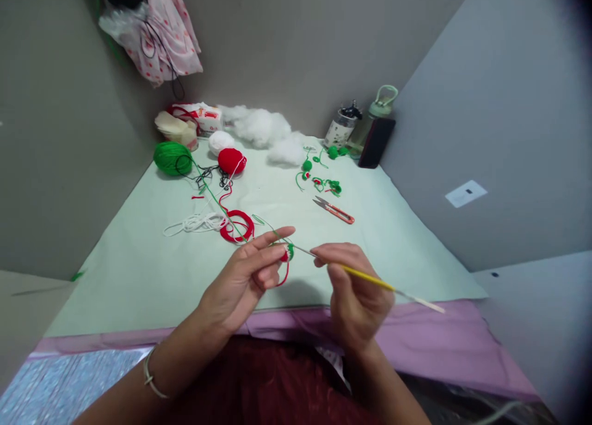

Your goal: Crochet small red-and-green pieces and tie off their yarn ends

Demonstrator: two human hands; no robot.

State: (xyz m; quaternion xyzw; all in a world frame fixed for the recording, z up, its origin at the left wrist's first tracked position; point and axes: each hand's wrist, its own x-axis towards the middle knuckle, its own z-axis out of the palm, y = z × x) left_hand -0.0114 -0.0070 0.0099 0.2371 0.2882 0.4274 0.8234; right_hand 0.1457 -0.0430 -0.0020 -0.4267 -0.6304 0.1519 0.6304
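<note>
Between the thumb and fingers of my left hand [247,274] is a small crochet piece [290,251] in green, white and red, with a red tail hanging below it. My right hand [358,289] grips a crochet hook [367,277] by its yellow handle, and the metal tip reaches the piece. Green yarn runs over my left fingers from the green yarn ball [172,158] at the back left. Just beyond my left hand lie a red yarn ring [237,226] and a loose white yarn bundle [198,222].
Thread snips [333,210] lie right of centre, with small green crochet pieces [333,187] behind them. White stuffing [263,129], a red yarn ball [232,161] and a white yarn ball [221,144] are at the back. A phone [377,142] leans against a bottle [382,104]. Walls enclose the table.
</note>
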